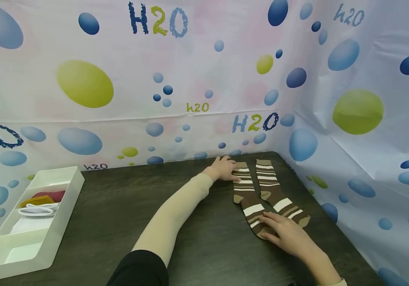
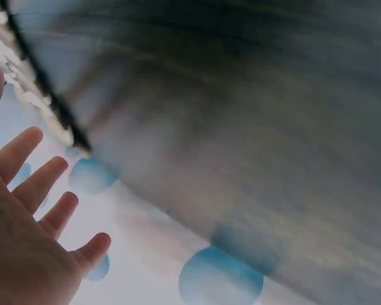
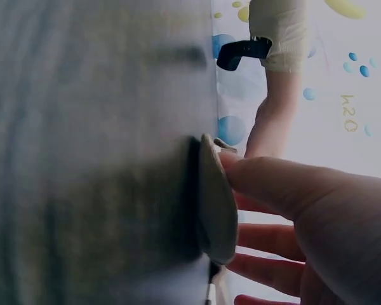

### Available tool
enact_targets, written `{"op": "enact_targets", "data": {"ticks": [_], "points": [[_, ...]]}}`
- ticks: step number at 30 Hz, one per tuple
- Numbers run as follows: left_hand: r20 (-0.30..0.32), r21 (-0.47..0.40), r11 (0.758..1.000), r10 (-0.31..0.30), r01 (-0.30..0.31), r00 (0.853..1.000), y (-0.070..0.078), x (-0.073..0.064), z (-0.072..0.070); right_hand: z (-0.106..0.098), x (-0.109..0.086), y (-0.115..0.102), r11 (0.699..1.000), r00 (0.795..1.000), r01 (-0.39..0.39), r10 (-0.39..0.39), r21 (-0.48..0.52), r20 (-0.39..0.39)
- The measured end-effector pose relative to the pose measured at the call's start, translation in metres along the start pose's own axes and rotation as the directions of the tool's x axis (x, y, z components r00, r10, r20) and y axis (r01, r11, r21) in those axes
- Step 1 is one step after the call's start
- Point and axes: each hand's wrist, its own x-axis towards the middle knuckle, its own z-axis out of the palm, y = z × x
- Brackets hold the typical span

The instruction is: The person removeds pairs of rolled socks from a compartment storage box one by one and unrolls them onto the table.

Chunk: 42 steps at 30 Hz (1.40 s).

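Observation:
Two brown, tan and white striped socks lie flat side by side on the dark table. On the cuff of the left sock (image 1: 245,186) rest the fingers of my left hand (image 1: 220,169); the left wrist view shows that hand (image 2: 32,222) with fingers spread beside the sock's edge. My right hand (image 1: 286,234) lies over the toe of the same sock, fingers fairly straight. In the right wrist view, the tan toe (image 3: 219,210) touches the thumb and fingers of my right hand (image 3: 317,216). The right sock (image 1: 274,186) has no hand on it.
A white divided box (image 1: 64,206) stands at the left of the table (image 1: 118,222). Folded red, mustard and white cloth items (image 1: 37,209) sit in its middle compartments. A bubble-printed sheet (image 1: 204,79) hangs along the table's back and right edges.

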Motion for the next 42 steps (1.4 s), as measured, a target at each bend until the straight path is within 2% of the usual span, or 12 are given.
{"op": "enact_targets", "data": {"ticks": [4, 8, 15, 22, 28, 35, 37, 42], "points": [[-0.046, 0.024, 1.0, 0.016, -0.014, 0.999, -0.003, -0.011, -0.006, -0.005, 0.005, 0.001, 1.0, 0.999, 0.023, -0.023, -0.009, -0.037], [-0.099, 0.01, 1.0, 0.017, -0.016, 0.995, -0.008, -0.029, -0.016, -0.012, 0.012, 0.002, 0.998, 0.995, 0.057, -0.06, -0.04, -0.083], [-0.186, 0.001, 1.0, -0.005, 0.005, 0.982, -0.022, -0.074, -0.03, -0.022, 0.033, 0.0, 0.989, 0.985, 0.125, -0.133, -0.076, -0.11], [-0.248, -0.003, 1.0, -0.026, 0.026, 0.968, -0.038, -0.124, -0.031, -0.032, 0.055, -0.005, 0.98, 0.972, 0.176, -0.188, -0.093, -0.143], [-0.315, -0.006, 0.999, -0.047, 0.047, 0.948, -0.049, -0.169, -0.03, -0.035, 0.074, -0.015, 0.974, 0.963, 0.212, -0.223, -0.085, -0.152], [-0.389, -0.019, 0.997, -0.082, 0.081, 0.918, -0.053, -0.219, -0.028, -0.032, 0.097, -0.036, 0.968, 0.961, 0.239, -0.247, -0.076, -0.124], [-0.411, -0.015, 0.996, -0.088, 0.089, 0.907, -0.054, -0.232, -0.028, -0.03, 0.104, -0.043, 0.963, 0.954, 0.262, -0.269, -0.071, -0.131], [-0.436, -0.015, 0.992, -0.122, 0.129, 0.892, -0.056, -0.262, -0.029, -0.027, 0.12, -0.058, 0.937, 0.921, 0.342, -0.349, -0.072, -0.174]]}}
